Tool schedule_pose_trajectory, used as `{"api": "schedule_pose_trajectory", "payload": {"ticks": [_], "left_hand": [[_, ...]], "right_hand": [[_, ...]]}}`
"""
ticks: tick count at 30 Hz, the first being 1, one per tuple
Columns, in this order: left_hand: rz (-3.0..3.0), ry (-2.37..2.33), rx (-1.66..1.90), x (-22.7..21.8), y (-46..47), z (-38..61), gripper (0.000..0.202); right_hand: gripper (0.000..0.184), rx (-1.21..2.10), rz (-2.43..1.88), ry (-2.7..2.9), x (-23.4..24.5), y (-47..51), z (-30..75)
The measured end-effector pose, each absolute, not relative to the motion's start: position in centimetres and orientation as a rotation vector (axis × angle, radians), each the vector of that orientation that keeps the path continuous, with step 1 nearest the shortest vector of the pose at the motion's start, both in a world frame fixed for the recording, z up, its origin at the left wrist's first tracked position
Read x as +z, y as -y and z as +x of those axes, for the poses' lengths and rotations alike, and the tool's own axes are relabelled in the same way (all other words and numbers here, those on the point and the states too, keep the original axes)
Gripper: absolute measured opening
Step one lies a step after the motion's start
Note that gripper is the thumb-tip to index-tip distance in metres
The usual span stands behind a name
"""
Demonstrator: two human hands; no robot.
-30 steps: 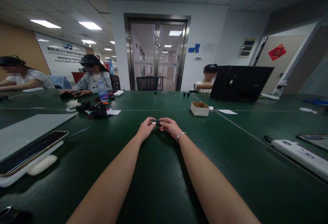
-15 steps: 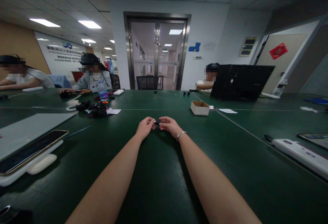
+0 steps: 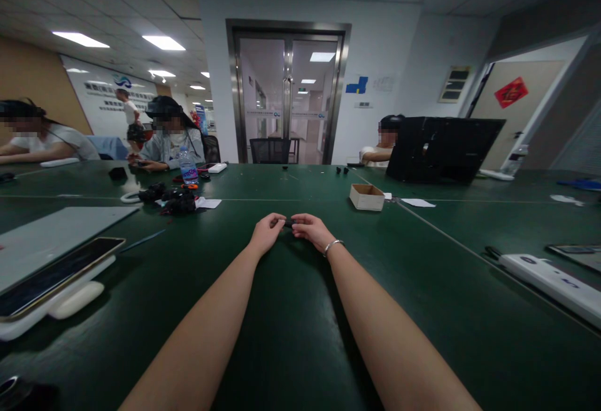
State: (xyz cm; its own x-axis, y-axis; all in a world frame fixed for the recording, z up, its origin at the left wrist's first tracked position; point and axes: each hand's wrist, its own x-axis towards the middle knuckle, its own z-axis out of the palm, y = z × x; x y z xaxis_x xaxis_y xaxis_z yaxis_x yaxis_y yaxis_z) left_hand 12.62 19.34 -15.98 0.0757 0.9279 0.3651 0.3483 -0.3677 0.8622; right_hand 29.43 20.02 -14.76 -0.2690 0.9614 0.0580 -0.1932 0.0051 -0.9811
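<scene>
While both forearms reach forward over the green table (image 3: 291, 311), the left hand (image 3: 267, 233) and the right hand (image 3: 312, 229) face each other, with a small dark piece (image 3: 288, 223) in the narrow gap between their fingertips. The left thumb and fingers are drawn close on its left end, and the right thumb and fingers pinch narrowly at its right end — both hands hold it, though it is too small for its exact shape to be told. A silver bracelet (image 3: 334, 247) circles the right wrist.

Beyond the right hand and off to the right stands a small open box (image 3: 367, 200), with a white sheet of paper (image 3: 417, 203) farther right. Two small black bits (image 3: 345, 171) lie deeper on the table, left of a black monitor (image 3: 444, 150).

On the left, a tangle of dark items (image 3: 176, 200) lies near an upright clear bottle (image 3: 188, 168). Closer to the person, a phone (image 3: 61, 278) rests on something white — a smooth, rounded white object (image 3: 79, 300) is just beside it, and a flat grey panel (image 3: 61, 230) lies behind. Across the table, a co-worker in a light jacket (image 3: 157, 148) sits behind the bottle
</scene>
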Motion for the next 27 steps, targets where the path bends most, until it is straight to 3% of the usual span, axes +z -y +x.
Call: {"api": "schedule_pose_trajectory", "payload": {"ticks": [13,27], "left_hand": [[1.747,-1.381,1.219,-16.2,-19.8,12.6,0.04],[2.103,-1.569,1.13,-14.5,-17.6,13.6,0.036]], "right_hand": [[0.027,1.473,-0.909,1.295,-14.6,-20.0,29.5],[0.03,1.267,-1.113,1.752,-14.2,-20.0,29.1]]}}
